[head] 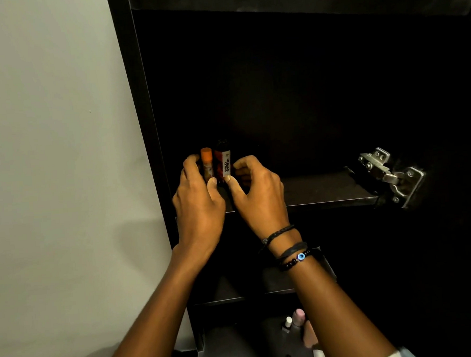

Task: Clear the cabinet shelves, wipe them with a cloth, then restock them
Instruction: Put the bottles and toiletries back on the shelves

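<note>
Two spray cans stand upright side by side at the left end of a dark cabinet shelf [326, 190]. The left can [207, 163] has an orange cap. The right can [223, 162] is red and black with a white label strip. My left hand [200, 202] curls around the orange-capped can. My right hand [257, 193] pinches the red and black can between thumb and fingers. The cabinet's inside is very dark and the rest of this shelf shows nothing else.
A pale wall [57, 161] borders the cabinet's left side panel. A metal door hinge [391, 175] sticks out at the shelf's right end. A lower shelf [235, 291] lies beneath. Small bottles [294, 319] stand near the floor below my right arm.
</note>
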{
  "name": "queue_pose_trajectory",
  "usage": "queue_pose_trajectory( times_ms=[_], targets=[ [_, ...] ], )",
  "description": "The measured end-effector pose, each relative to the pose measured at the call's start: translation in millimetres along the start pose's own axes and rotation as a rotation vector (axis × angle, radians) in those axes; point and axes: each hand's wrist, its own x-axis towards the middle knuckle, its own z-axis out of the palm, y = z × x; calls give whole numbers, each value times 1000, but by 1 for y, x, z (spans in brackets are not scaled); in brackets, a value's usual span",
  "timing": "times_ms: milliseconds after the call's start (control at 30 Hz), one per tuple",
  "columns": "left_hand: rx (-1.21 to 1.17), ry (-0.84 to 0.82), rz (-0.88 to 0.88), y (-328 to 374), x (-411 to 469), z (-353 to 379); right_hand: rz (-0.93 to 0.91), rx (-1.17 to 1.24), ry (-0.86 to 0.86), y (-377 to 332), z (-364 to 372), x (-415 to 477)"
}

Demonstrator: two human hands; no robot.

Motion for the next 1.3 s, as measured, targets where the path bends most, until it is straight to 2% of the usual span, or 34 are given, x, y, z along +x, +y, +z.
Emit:
queue_pose_trajectory(
  times_ms=[400, 500, 633, 767, 933, 1100, 1200, 1300],
  targets=[
    [44, -4, 35, 3, -11, -6, -73, -91, -17, -1, -7, -17],
    [27, -2, 106, 3, -30, -6, -97, -160, 25, 4, -8, -33],
    [27, -113, 270, -4, -72, 2, -101, -319, 61, 18, -11, -67],
    [-45, -228, 304, -13, -112, 11, -67, -308, 4, 35, -15, -106],
    [-65, -401, 288, -42, -166, 27, 77, -254, -97, 81, -19, -166],
    [-60, -630, 198, -74, -218, 49, 391, -167, -196, 141, -26, -242],
    [-79, -793, 97, -93, -245, 65, 572, -183, -292, 170, -36, -278],
    [-41, -936, 75, -110, -268, 83, 677, -247, -396, 195, -41, -297]
  ],
)
